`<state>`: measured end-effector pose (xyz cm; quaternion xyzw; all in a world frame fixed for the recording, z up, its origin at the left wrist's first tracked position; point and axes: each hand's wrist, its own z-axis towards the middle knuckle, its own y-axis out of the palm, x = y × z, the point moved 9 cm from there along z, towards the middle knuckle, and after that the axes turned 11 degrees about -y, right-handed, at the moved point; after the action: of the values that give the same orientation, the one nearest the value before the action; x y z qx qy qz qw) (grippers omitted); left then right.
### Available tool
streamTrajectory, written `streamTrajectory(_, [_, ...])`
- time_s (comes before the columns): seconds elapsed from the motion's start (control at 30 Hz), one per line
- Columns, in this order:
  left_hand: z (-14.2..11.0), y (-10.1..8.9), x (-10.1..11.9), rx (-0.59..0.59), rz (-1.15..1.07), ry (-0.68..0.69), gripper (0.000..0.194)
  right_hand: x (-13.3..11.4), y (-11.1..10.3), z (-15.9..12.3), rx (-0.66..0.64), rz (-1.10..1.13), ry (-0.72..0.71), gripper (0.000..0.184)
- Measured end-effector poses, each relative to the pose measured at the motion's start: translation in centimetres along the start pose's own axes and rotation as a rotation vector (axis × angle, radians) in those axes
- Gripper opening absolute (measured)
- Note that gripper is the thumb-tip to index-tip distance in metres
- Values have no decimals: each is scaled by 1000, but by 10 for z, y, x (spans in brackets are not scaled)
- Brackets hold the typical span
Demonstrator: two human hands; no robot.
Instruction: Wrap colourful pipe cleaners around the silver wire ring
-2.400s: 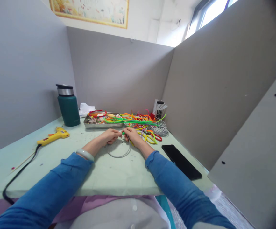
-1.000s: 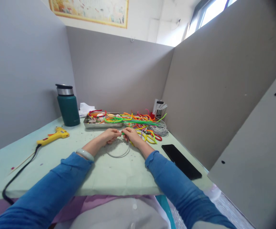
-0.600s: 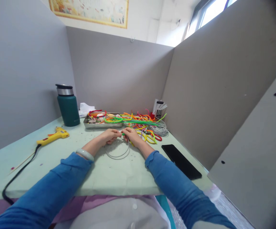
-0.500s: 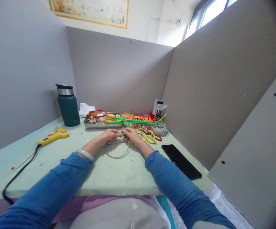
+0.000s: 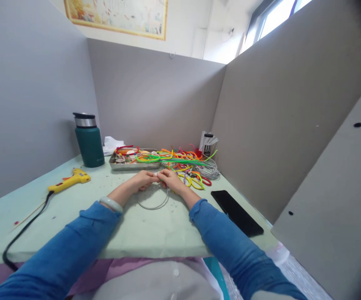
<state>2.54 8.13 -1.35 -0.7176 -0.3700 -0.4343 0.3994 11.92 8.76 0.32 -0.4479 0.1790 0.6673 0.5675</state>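
Observation:
My left hand [image 5: 143, 181] and my right hand [image 5: 171, 180] meet fingertip to fingertip over the middle of the pale green table [image 5: 155, 229]. Both are closed in a pinch on the top of a thin grey wire ring [image 5: 153, 201], which lies on the table between my wrists. What sits at the pinch point itself is too small to make out. A pile of coloured pipe cleaners [image 5: 183, 164] lies just behind my right hand. My left wrist wears a pale bangle [image 5: 110, 204].
A metal tray [image 5: 133, 163] of small bits stands behind my hands. A green flask [image 5: 89, 141] is at the back left, a yellow glue gun [image 5: 69, 180] with a black cord to the left, a black phone [image 5: 237, 212] to the right. Grey partitions enclose the table.
My hands have drawn closer together, and the bit of green that showed between the fingertips is no longer visible. The view has shifted slightly.

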Motion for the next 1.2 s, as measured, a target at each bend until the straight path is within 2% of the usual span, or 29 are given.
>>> streamTrajectory(0.1, [-1,-1,0,16,0,-14,40,2,0,0,-2,-2,10,26])
streamTrajectory(0.33, [3,0,0,-31,10,-1,40,1,0,0,-2,-11,21,25])
streamTrajectory(0.87, [0,-4,2,13,-30,10,39,1,-1,0,16,-7,32,28])
streamTrajectory(1.2, [0,-1,1,-15,-9,-7,38,2,0,-1,-2,-23,43,24])
